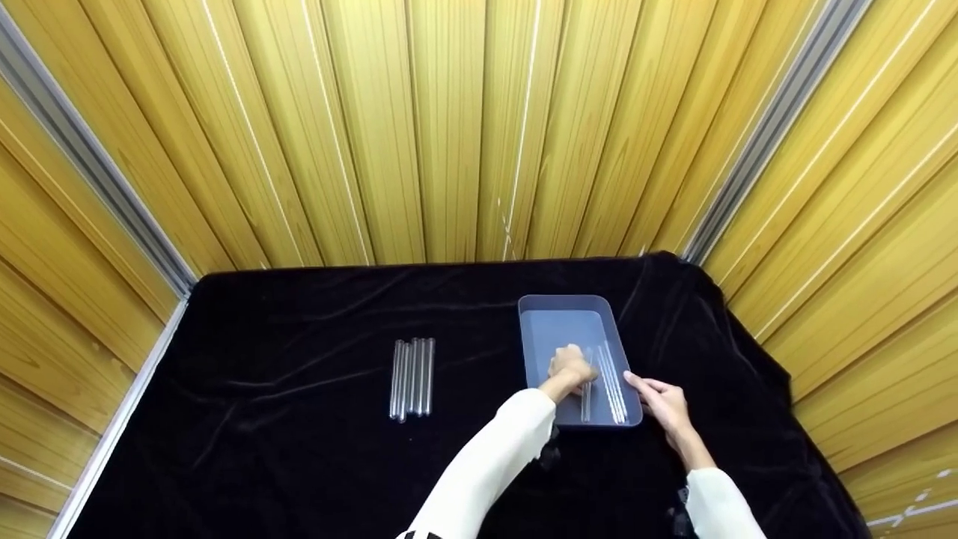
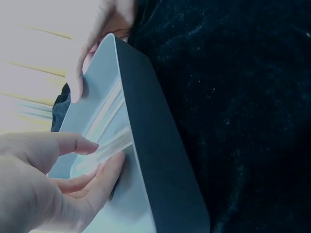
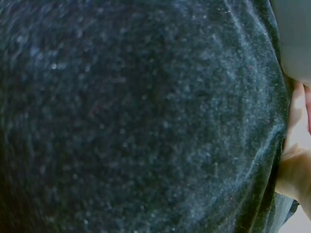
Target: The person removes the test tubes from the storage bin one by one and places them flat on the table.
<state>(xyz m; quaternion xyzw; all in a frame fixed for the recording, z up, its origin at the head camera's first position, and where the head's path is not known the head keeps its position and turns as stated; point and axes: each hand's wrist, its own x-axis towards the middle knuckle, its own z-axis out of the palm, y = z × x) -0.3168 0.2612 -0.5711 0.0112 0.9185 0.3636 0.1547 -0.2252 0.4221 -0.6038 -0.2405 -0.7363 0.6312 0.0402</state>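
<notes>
A translucent bluish plastic tray (image 1: 540, 337) stands on the black cloth, right of centre. My left hand (image 1: 572, 367) reaches inside it and pinches a clear tube (image 1: 586, 404) between thumb and fingers; the left wrist view shows the tube (image 2: 116, 143) low against the tray floor. Beside it, along the tray's right wall, lie several more clear tubes (image 1: 612, 382). My right hand (image 1: 664, 404) grips the tray's right edge, its thumb over the rim and its other fingers partly hidden outside the wall. The right wrist view catches only part of that hand (image 3: 296, 141).
A row of several clear tubes (image 1: 412, 378) lies side by side on the black cloth (image 1: 284, 397), left of the tray. Yellow wood-patterned panels (image 1: 449, 135) rise behind the table and at both sides.
</notes>
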